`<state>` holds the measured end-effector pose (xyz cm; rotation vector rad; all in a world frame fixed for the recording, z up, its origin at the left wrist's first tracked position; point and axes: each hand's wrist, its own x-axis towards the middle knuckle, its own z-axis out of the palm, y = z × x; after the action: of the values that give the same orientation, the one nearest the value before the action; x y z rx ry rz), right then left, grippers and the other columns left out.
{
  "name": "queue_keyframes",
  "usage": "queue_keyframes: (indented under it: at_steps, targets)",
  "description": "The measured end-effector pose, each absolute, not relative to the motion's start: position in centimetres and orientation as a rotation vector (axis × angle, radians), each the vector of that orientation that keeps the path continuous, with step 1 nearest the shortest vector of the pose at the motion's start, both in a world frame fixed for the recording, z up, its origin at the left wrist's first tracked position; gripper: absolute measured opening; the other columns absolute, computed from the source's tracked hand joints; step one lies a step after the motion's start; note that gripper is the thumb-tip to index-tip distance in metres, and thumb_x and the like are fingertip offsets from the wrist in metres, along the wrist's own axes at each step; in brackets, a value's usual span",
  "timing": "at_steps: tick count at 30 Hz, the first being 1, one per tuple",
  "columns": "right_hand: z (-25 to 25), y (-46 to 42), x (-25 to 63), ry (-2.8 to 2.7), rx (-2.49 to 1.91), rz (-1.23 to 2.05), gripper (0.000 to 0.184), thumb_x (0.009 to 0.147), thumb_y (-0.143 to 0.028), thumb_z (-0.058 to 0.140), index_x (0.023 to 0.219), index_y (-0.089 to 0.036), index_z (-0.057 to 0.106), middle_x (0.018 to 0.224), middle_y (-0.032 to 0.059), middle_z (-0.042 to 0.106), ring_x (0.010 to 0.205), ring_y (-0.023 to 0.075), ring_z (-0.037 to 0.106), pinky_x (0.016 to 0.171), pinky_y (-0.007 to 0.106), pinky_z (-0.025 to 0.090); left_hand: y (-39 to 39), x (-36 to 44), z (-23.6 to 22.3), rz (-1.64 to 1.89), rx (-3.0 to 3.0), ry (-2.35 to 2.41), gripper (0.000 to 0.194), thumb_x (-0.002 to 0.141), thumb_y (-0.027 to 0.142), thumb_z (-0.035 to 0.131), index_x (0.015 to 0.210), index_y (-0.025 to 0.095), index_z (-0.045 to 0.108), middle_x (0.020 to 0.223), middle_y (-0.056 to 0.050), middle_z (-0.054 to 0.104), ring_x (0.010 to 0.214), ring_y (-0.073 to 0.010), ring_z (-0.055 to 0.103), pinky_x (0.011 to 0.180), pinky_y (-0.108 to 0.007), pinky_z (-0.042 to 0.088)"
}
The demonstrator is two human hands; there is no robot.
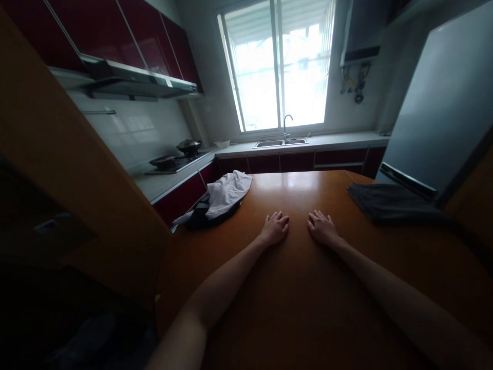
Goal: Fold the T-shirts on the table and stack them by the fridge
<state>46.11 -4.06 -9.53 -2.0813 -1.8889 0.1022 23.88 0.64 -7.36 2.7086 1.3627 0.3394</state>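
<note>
My left hand (275, 227) rests palm down on the wooden table (296, 298), its fingers stretched out and holding nothing. A short gap to the right, my right hand (322, 227) lies flat on the same surface, fingers spread. To the left of my left hand is a crumpled heap of clothes, with a light grey or white garment (230, 191) on top of a black one (210, 222). Beyond my right hand, near the table's right edge, lies a folded dark grey cloth or garment (393, 203). Neither hand touches the clothes.
Behind the table runs a white counter (339, 140) with a double sink (269, 144) and tap (285, 126) under a bright window. At left are a stove (185, 162) with a lidded pan (189, 146) and a range hood (134, 82). A fridge (442, 103) stands at right.
</note>
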Motion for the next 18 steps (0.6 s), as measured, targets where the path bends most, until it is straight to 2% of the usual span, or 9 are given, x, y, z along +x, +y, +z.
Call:
queue_keyframes:
  at_steps: [13,18]
  targets:
    - [-9.88,-4.19,46.76,-1.914,-2.06,0.091,0.053,0.101,-0.039,0.038,0.146,-0.014,0.051,0.16,0.0157,0.039,0.149,0.0283,0.031,0.121,0.052,0.02,0.77,23.85,-7.57,0.33,2.669,1.364,0.045,0.101,0.042,0.043,0.144,0.028,0.052,0.16,-0.011,0.038,0.15,-0.0292,0.03,0.12,-0.058,0.022]
    - [-9.65,-4.31,46.74,-1.921,-2.074,0.091,0.052,0.101,-0.039,0.039,0.146,-0.015,0.051,0.16,0.0152,0.038,0.149,0.0274,0.03,0.121,0.051,0.02,0.85,23.9,-7.91,0.416,2.637,1.342,0.042,0.098,0.04,0.049,0.138,0.029,0.057,0.158,-0.008,0.043,0.148,-0.029,0.034,0.12,-0.059,0.023]
